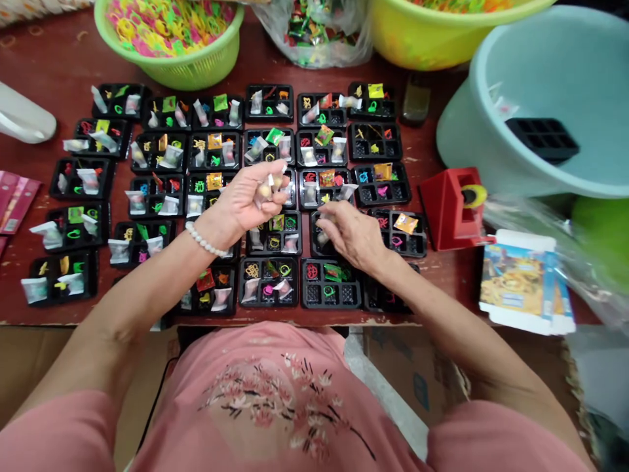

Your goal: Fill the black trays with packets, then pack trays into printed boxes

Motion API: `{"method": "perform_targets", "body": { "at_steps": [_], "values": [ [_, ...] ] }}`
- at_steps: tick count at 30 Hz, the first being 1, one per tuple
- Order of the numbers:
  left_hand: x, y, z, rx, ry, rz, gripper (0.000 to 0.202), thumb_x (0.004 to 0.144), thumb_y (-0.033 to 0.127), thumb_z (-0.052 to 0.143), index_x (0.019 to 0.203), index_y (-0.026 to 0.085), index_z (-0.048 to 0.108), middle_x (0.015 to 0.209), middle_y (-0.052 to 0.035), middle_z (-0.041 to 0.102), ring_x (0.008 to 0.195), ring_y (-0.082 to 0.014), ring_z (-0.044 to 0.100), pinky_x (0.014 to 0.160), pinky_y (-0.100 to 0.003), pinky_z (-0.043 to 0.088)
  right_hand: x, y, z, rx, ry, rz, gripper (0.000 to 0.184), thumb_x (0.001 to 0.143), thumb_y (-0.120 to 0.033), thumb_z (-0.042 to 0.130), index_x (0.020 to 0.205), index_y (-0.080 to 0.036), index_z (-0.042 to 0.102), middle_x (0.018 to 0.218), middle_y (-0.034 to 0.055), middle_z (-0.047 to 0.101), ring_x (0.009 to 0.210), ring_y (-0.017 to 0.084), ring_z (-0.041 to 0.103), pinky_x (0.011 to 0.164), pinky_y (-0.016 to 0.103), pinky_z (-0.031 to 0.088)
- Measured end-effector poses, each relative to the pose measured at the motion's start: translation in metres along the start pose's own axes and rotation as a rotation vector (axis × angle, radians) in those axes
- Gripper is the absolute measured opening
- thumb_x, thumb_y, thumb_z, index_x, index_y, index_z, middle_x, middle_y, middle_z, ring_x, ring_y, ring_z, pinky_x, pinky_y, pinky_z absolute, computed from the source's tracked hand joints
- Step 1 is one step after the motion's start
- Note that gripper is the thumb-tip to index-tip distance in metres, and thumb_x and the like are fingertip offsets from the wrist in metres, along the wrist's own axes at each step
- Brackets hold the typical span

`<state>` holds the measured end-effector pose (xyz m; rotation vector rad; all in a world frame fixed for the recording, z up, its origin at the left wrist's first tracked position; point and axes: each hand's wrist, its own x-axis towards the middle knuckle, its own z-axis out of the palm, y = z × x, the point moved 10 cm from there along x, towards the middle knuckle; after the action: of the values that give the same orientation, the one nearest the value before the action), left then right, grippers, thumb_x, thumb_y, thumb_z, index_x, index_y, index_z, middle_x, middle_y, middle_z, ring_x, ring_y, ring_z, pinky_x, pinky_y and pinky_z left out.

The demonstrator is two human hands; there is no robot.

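Note:
Many small black compartment trays (268,282) lie in rows on a dark red table, each holding tiny coloured plastic charms and small clear packets. My left hand (248,200), with a white bead bracelet at the wrist, hovers palm-up over the middle rows and is closed on a bunch of small clear packets (272,184). My right hand (350,233) is lower, over a tray (399,241) in the right-hand rows; its fingertips pinch one small packet (323,237) at the tray's left compartments.
A green basket (187,62) of coloured rings, a plastic bag (314,33) of packets and a yellow-green basin (432,33) stand at the back. A pale blue tub (515,111) holding an empty black tray, a red tape dispenser (452,206) and a printed box (528,282) sit right.

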<state>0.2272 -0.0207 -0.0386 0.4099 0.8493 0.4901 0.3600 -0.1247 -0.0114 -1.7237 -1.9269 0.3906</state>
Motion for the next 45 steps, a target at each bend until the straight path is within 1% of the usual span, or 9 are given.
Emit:
{"method": "perform_targets", "body": {
  "at_steps": [4, 6, 10, 15, 22, 28, 35, 41, 45],
  "values": [
    [-0.007, -0.007, -0.002, -0.01, -0.044, -0.046, 0.013, 0.09, 0.023, 0.072, 0.084, 0.016, 0.063, 0.063, -0.0021, 0.066, 0.042, -0.0082, 0.057, 0.034, -0.013, 0.027, 0.0, 0.018, -0.035, 0.125, 0.131, 0.116, 0.035, 0.111, -0.042, 0.035, 0.124, -0.023, 0.062, 0.111, 0.0089, 0.075, 0.094, 0.022, 0.071, 0.087, 0.038, 0.057],
    [-0.009, -0.009, 0.0, -0.009, -0.089, -0.052, 0.016, 0.086, 0.025, 0.077, 0.086, 0.015, 0.065, 0.066, -0.0028, 0.068, 0.047, -0.0094, 0.061, 0.035, -0.013, 0.03, -0.002, 0.031, -0.052, 0.125, 0.157, 0.18, 0.034, 0.109, -0.043, 0.042, 0.129, -0.023, 0.06, 0.105, 0.0074, 0.074, 0.086, 0.021, 0.069, 0.083, 0.037, 0.057],
    [-0.012, -0.009, 0.002, 0.01, -0.14, -0.016, 0.021, 0.076, 0.01, 0.08, 0.092, 0.015, 0.068, 0.074, -0.0031, 0.071, 0.057, -0.0107, 0.068, 0.041, -0.011, 0.04, -0.013, 0.048, -0.072, 0.083, 0.052, 0.227, 0.033, 0.102, -0.047, 0.061, 0.121, -0.022, 0.067, 0.099, 0.0068, 0.076, 0.08, 0.021, 0.068, 0.08, 0.037, 0.056],
    [-0.014, -0.02, 0.005, 0.084, -0.163, -0.035, 0.029, 0.069, -0.004, 0.079, 0.09, 0.015, 0.069, 0.077, -0.0026, 0.072, 0.051, -0.006, 0.063, 0.038, -0.009, 0.035, -0.03, 0.042, -0.055, 0.152, -0.226, 0.051, 0.028, 0.103, -0.042, 0.06, 0.106, -0.02, 0.076, 0.103, 0.0105, 0.076, 0.093, 0.024, 0.071, 0.085, 0.041, 0.058],
    [-0.014, -0.027, 0.007, 0.155, -0.101, -0.024, 0.029, 0.072, -0.002, 0.083, 0.091, 0.015, 0.069, 0.082, -0.0049, 0.077, 0.047, -0.0067, 0.063, 0.034, -0.009, 0.032, -0.042, 0.041, -0.024, -0.103, -0.493, -0.069, 0.024, 0.101, -0.027, 0.057, 0.112, -0.025, 0.078, 0.106, 0.0075, 0.067, 0.084, 0.019, 0.064, 0.068, 0.031, 0.049],
    [-0.012, -0.029, 0.004, 0.152, -0.069, -0.04, 0.028, 0.074, -0.001, 0.083, 0.091, 0.015, 0.068, 0.084, -0.0048, 0.077, 0.049, -0.0069, 0.064, 0.035, -0.01, 0.033, -0.036, 0.046, -0.041, -0.281, -0.421, 0.041, 0.057, 0.098, -0.041, 0.064, 0.151, -0.024, 0.055, 0.127, 0.0123, 0.067, 0.098, 0.027, 0.069, 0.07, 0.035, 0.052],
    [-0.01, -0.031, -0.002, 0.125, -0.079, -0.045, 0.03, 0.073, -0.001, 0.08, 0.094, 0.017, 0.067, 0.083, -0.0051, 0.077, 0.05, -0.0082, 0.064, 0.036, -0.011, 0.035, -0.039, 0.049, -0.035, -0.353, -0.438, 0.083, 0.047, 0.104, -0.047, 0.053, 0.144, -0.024, 0.062, 0.128, 0.0127, 0.069, 0.1, 0.027, 0.069, 0.068, 0.033, 0.048],
    [-0.011, -0.029, -0.007, 0.132, -0.071, -0.036, 0.03, 0.073, -0.001, 0.079, 0.093, 0.017, 0.065, 0.08, -0.0044, 0.075, 0.049, -0.0085, 0.064, 0.036, -0.011, 0.036, -0.031, 0.034, -0.024, -0.508, -0.431, 0.082, 0.039, 0.106, -0.032, 0.048, 0.139, -0.024, 0.069, 0.125, 0.0115, 0.071, 0.089, 0.022, 0.069, 0.058, 0.03, 0.031],
    [-0.012, -0.028, -0.01, 0.121, -0.074, -0.037, 0.034, 0.071, -0.001, 0.08, 0.095, 0.017, 0.064, 0.081, -0.0032, 0.075, 0.05, -0.0088, 0.065, 0.037, -0.011, 0.037, -0.029, 0.031, -0.02, -0.5, -0.437, 0.068, 0.04, 0.109, -0.028, 0.04, 0.129, -0.023, 0.075, 0.12, 0.0108, 0.075, 0.091, 0.022, 0.07, 0.059, 0.032, 0.032]
  ]
}}
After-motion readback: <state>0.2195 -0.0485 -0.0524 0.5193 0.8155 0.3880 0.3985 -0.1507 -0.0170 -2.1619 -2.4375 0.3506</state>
